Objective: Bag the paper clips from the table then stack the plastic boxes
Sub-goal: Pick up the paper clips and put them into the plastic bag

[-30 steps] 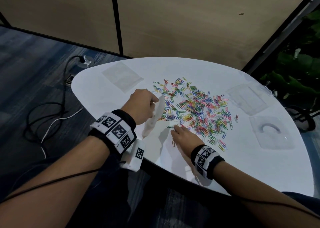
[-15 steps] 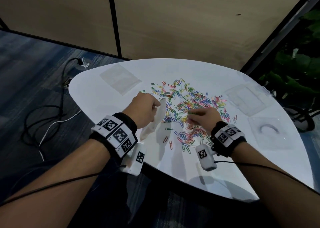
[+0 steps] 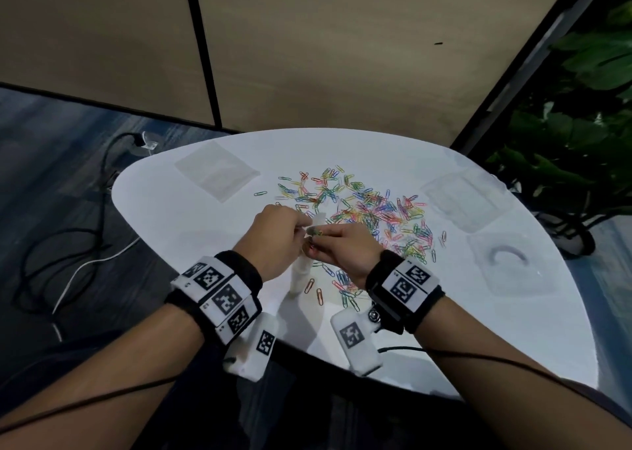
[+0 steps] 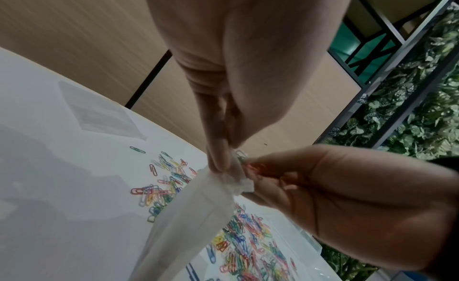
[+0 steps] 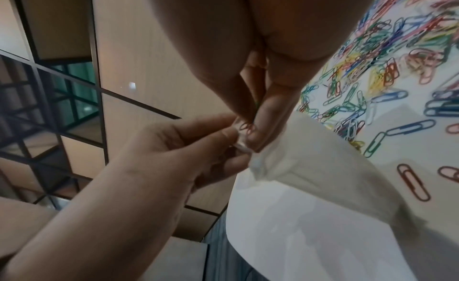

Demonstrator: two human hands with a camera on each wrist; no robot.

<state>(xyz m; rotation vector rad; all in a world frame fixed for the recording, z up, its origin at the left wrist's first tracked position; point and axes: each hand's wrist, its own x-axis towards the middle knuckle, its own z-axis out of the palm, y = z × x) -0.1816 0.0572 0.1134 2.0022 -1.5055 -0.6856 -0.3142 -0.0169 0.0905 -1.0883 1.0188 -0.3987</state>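
Observation:
A heap of coloured paper clips [image 3: 369, 210] covers the middle of the white table [image 3: 191, 230]. My left hand [image 3: 303, 228] pinches the top edge of a small clear plastic bag [image 3: 301, 273], which hangs down to the tabletop. My right hand [image 3: 316, 240] pinches a few paper clips [image 4: 255, 167] right at the bag's mouth, touching the left fingers. In the right wrist view a red clip shows between the right hand [image 5: 249, 128] fingertips, against the bag [image 5: 310, 167]. Two clear plastic boxes [image 3: 466, 200] [image 3: 509, 266] lie apart at the table's right.
A second flat clear bag [image 3: 217, 171] lies at the far left of the table. A few stray clips [image 3: 319, 295] lie near the front edge under my hands. Cables [image 3: 68, 251] trail on the floor to the left. A plant [image 3: 581, 141] stands to the right.
My right hand went from the near table edge to the clip heap, picked up some clips and brought them left to the bag mouth. The left hand kept holding the bag, lifting it slightly.

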